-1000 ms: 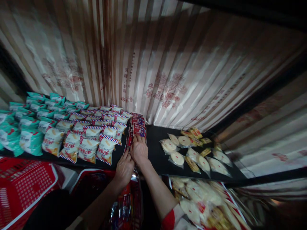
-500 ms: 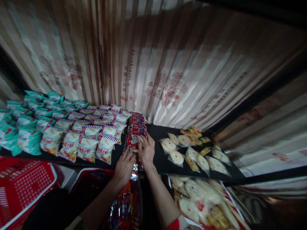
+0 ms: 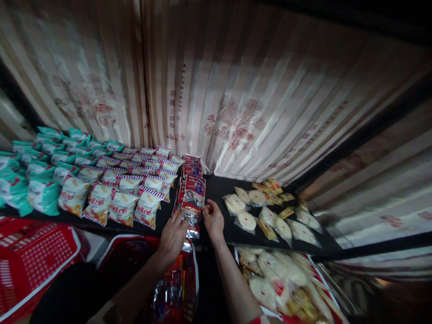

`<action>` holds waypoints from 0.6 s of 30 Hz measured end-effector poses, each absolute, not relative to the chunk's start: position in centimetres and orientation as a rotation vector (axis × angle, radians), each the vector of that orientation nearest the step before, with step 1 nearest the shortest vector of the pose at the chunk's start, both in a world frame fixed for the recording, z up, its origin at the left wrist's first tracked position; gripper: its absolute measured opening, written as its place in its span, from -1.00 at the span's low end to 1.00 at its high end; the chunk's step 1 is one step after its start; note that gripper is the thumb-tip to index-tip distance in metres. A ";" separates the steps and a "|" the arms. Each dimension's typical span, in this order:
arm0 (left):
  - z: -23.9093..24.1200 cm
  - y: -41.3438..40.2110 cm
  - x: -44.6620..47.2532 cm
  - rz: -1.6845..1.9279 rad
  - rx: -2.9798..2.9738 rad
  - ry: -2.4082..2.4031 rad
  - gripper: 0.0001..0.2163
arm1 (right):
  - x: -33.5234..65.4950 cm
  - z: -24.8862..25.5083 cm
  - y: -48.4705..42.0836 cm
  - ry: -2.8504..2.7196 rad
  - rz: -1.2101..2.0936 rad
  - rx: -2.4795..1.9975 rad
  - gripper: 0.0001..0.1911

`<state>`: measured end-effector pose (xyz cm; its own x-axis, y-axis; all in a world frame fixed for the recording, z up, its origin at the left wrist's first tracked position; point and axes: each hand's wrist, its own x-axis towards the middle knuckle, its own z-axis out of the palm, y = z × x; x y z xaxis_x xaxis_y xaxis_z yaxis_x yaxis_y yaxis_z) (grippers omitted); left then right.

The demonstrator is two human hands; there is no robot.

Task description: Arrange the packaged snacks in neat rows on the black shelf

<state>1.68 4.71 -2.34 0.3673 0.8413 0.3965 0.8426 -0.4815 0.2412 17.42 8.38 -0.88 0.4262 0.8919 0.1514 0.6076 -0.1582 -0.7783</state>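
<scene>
A row of red snack packets (image 3: 193,192) lies on a black shelf (image 3: 219,213), running back toward a striped curtain. My left hand (image 3: 173,236) is closed on silver-edged packets (image 3: 191,227) at the shelf's front edge. My right hand (image 3: 213,220) pinches the lower right corner of the front red packet. More red and silver packets (image 3: 175,288) hang down below my left hand.
Left of the red row lie several white, red-and-blue striped snack bags (image 3: 121,198), then green bags (image 3: 37,180). Clear-wrapped round cakes (image 3: 266,211) lie on the right. Red baskets (image 3: 30,261) stand below left. A tray of wrapped cakes (image 3: 283,283) sits below right.
My right hand slid off the top of the red packets to their right side and drew back toward the front edge. My left hand stayed at the front. The camera shifted slightly.
</scene>
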 end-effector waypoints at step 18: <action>-2.2 3.2 0.8 -0.822 -2.654 -1.553 -0.75 | 16.2 -0.4 9.1 -1.359 0.335 -1.754 -0.59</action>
<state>0.78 3.21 -2.16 0.3904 0.8241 0.4103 0.8026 -0.5230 0.2868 16.24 9.06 -0.37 0.3683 0.8853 0.2839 0.6519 -0.0282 -0.7578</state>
